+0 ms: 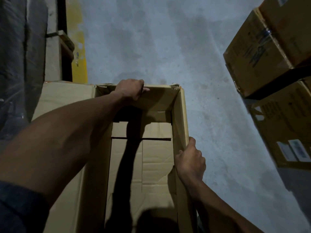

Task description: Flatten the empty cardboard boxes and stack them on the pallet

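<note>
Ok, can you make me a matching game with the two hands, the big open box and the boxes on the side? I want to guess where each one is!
Things:
1. left hand
2. right hand
3. open cardboard box
4. stacked sealed boxes

Places:
A. piled up at the right edge of the view
B. gripping the far wall of the open box
C. standing on the concrete floor, right below the camera
D. gripping the right wall of the open box

Right pairs: 1-B, 2-D, 3-C, 4-A
</note>
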The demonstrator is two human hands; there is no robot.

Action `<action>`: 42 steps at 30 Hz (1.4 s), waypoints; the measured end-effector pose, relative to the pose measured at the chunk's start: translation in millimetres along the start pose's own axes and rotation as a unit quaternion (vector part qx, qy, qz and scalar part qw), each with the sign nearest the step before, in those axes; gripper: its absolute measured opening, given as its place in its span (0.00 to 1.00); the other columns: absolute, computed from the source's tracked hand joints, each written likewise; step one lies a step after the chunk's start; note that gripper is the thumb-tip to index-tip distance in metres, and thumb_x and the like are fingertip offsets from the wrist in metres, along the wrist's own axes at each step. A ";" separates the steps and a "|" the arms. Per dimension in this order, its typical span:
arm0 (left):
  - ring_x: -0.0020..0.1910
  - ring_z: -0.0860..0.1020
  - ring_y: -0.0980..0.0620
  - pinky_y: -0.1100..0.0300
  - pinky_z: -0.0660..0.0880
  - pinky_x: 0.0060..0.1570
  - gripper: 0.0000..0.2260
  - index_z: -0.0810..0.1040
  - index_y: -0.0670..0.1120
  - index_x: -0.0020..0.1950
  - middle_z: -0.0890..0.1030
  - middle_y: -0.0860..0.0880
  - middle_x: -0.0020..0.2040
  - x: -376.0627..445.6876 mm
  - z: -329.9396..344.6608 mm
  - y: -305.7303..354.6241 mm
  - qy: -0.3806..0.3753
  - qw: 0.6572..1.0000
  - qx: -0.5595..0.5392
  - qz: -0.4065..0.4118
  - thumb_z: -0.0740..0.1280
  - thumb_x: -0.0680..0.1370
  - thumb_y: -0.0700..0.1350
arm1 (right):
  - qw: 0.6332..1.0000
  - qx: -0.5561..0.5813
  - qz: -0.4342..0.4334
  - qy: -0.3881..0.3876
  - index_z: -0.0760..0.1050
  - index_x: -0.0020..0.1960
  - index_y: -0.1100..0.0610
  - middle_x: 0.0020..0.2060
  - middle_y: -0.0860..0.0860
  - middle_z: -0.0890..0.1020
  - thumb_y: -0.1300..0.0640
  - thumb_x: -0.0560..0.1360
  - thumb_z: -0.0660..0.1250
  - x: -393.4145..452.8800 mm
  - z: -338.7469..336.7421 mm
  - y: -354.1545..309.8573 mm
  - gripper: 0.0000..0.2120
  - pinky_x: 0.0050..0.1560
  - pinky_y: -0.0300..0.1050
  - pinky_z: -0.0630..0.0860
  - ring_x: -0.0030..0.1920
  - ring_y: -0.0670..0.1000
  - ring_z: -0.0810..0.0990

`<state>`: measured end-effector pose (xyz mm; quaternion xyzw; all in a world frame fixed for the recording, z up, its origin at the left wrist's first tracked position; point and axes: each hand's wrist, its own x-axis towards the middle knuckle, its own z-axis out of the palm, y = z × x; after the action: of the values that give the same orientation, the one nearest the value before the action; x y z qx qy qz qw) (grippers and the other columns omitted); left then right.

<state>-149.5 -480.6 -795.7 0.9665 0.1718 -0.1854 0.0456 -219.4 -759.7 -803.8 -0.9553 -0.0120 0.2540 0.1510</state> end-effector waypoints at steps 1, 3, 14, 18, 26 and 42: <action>0.57 0.77 0.37 0.49 0.71 0.52 0.19 0.72 0.41 0.60 0.78 0.37 0.59 0.8 -0.5 2.2 -0.013 1.000 0.002 -0.006 0.55 0.84 0.57 | 1.000 -0.001 0.000 0.000 0.61 0.75 0.54 0.58 0.56 0.81 0.59 0.80 0.66 0.4 -0.4 0.7 0.26 0.46 0.46 0.76 0.53 0.56 0.82; 0.62 0.74 0.37 0.46 0.69 0.60 0.20 0.68 0.41 0.65 0.75 0.37 0.64 -2.3 0.8 8.7 -0.012 1.000 0.008 -0.017 0.55 0.84 0.56 | 1.000 -0.001 0.000 0.001 0.61 0.75 0.55 0.58 0.57 0.81 0.58 0.80 0.66 1.0 -2.1 2.5 0.25 0.46 0.46 0.75 0.53 0.57 0.81; 0.80 0.46 0.38 0.37 0.47 0.75 0.40 0.46 0.45 0.82 0.46 0.42 0.82 -173.5 46.1 -23.5 0.072 0.975 -0.035 -0.208 0.66 0.78 0.55 | 1.000 -0.005 0.019 -0.019 0.63 0.74 0.55 0.60 0.61 0.78 0.57 0.80 0.64 4.1 -12.9 4.9 0.24 0.56 0.53 0.75 0.59 0.63 0.78; 0.80 0.42 0.37 0.35 0.46 0.75 0.44 0.41 0.44 0.81 0.42 0.42 0.82 -220.5 67.4 -23.9 0.044 0.966 -0.034 -0.252 0.66 0.78 0.58 | 1.000 -0.001 0.019 -0.011 0.65 0.71 0.58 0.62 0.63 0.77 0.58 0.80 0.64 6.2 -25.3 9.4 0.21 0.58 0.53 0.74 0.61 0.65 0.76; 0.65 0.74 0.36 0.44 0.75 0.62 0.28 0.62 0.43 0.75 0.73 0.39 0.69 -233.9 112.4 -7.8 -0.029 0.876 -0.354 -0.326 0.69 0.78 0.48 | 1.000 0.009 0.005 0.012 0.64 0.72 0.58 0.63 0.62 0.77 0.50 0.81 0.65 8.0 -30.5 20.3 0.23 0.59 0.56 0.73 0.63 0.66 0.75; 0.50 0.80 0.37 0.44 0.80 0.53 0.04 0.74 0.42 0.47 0.81 0.38 0.50 -262.1 104.9 6.7 0.029 0.838 -0.427 -0.339 0.68 0.77 0.40 | 0.999 0.009 0.023 -0.034 0.71 0.67 0.60 0.60 0.61 0.78 0.60 0.79 0.65 -53.9 -21.1 76.9 0.18 0.55 0.52 0.75 0.58 0.63 0.78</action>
<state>-411.7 -585.4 -794.7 0.7370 0.5522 -0.0696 0.3835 -260.1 -844.5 -783.0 -0.9447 0.0076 0.2899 0.1530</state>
